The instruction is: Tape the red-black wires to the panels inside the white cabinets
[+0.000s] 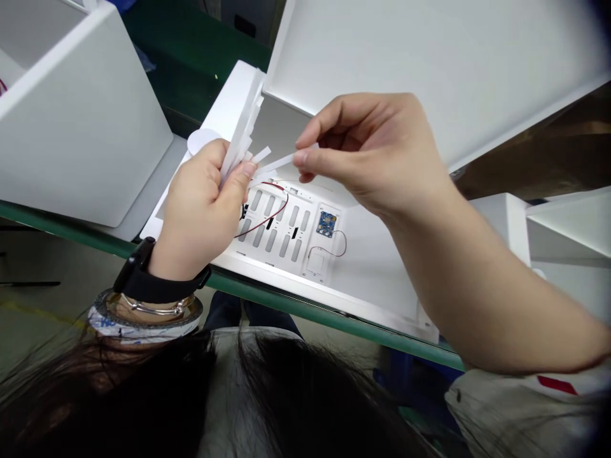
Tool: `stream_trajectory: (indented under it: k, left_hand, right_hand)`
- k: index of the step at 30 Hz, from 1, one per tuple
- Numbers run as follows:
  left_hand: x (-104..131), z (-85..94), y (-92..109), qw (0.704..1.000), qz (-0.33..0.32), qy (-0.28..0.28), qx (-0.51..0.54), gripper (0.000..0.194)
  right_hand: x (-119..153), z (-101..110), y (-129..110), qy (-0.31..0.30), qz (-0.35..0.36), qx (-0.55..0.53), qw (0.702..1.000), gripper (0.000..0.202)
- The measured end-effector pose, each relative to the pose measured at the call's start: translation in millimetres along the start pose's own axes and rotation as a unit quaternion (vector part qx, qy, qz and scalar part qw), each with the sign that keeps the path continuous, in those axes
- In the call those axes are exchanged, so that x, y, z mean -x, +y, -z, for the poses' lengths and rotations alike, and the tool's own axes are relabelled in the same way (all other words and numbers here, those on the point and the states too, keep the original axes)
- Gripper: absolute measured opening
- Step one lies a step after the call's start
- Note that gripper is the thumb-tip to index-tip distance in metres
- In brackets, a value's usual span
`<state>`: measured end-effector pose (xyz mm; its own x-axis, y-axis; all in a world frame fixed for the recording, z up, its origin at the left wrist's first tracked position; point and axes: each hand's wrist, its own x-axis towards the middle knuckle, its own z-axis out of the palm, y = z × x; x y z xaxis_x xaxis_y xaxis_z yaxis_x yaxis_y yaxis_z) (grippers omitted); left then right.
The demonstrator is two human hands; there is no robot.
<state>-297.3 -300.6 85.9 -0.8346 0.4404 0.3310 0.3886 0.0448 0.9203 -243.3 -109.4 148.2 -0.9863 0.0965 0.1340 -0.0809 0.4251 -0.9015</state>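
My left hand (198,207) is closed around a bundle of thin white strips (242,130), whose ends stick out past the thumb. Between the thumb and fingertips of my right hand (382,143) is the far end of one narrow white strip (278,163). That strip reaches back to the bundle. Both hands are above an open white box (372,254). Inside it lie a slotted white panel (281,232), a blue circuit board (327,224) and thin red wires (287,202). Around my left wrist sit a black band (157,283) and a tape roll (143,329).
A large white box (90,127) stands at the left on the green table (191,44). The raised white lid (429,70) fills the upper right. Another white box (568,235) is at the right. The table's front edge (296,312) runs below the open box.
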Motion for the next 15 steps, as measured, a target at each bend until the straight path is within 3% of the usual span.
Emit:
stream_trajectory:
  k: [6,11,13,15]
  left_hand:
    - [-0.2,-0.3,1.3,0.999,0.010,0.004,-0.045,0.016]
    - [-0.1,-1.3,-2.2,0.999,0.016,0.021,-0.027,0.015]
    - [0.1,-1.8,-2.1,0.998,0.033,0.040,-0.024,0.016]
    - [0.8,-1.7,-0.1,0.997,0.053,0.044,-0.035,0.017]
  right_hand:
    - [3.8,1.4,-2.0,-0.024,0.013,0.115,0.993,0.012]
    - [7.3,6.6,-4.3,-0.062,0.050,0.238,0.968,0.010]
    - [5.2,8.0,8.1,-0.091,0.028,0.289,0.953,0.009]
    - [3.0,6.8,34.9,-0.138,-0.044,0.365,0.920,0.009]
